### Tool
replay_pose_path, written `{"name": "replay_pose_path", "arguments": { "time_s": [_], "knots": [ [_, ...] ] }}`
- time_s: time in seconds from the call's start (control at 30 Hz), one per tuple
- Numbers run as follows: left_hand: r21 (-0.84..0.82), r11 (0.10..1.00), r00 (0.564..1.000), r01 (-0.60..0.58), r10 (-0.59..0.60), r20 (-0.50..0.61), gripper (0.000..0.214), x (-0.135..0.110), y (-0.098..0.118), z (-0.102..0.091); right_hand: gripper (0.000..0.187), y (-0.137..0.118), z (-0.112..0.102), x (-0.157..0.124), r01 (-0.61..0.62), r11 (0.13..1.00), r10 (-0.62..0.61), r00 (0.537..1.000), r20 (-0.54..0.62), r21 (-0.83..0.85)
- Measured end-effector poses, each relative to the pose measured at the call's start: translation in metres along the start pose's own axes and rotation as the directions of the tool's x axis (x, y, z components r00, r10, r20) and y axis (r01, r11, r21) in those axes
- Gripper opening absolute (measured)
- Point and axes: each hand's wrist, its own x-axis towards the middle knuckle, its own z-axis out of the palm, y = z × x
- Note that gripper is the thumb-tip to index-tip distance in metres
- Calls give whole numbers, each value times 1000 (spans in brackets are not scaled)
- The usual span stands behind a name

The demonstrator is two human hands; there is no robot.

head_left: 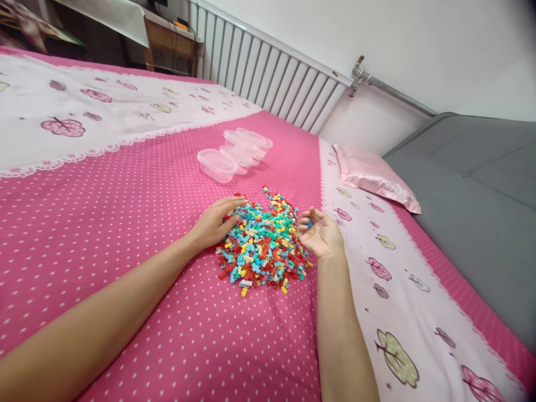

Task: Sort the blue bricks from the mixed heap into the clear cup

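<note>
A heap of small toy building bricks (263,245) in red, yellow, light blue, green and white lies on the pink dotted bedspread (125,201). My left hand (215,222) rests palm down at the heap's left edge, fingers stretched out over the bricks, with none visibly gripped. On the right side of the heap, my right hand (322,233) is turned palm up with its fingers curled inward. A few blue bricks (309,223) show in those curled fingers; how many they hold is partly hidden.
Several clear plastic containers (218,163) stand grouped beyond the heap. A pink satin pillow (374,173) lies at the right, near the grey padded headboard (464,173). A white metal railing (268,61) runs along the far side, with a wooden desk (167,44) behind the bed.
</note>
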Motion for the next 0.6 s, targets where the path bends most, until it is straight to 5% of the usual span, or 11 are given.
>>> {"name": "replay_pose_path", "arguments": {
  "time_s": [0.27, 0.6],
  "knots": [
    [230, 972, 956, -48, -22, 294, 46, -3, -9, 6, 6, 3, 4, -1, -17, 1000, 17, 1000, 2, -4],
    [238, 969, 956, -63, -10, 293, 39, 1, -7, 5, 10, 5, 7, -1, -12, 1000, 12, 1000, -10, -8]
  ]
}}
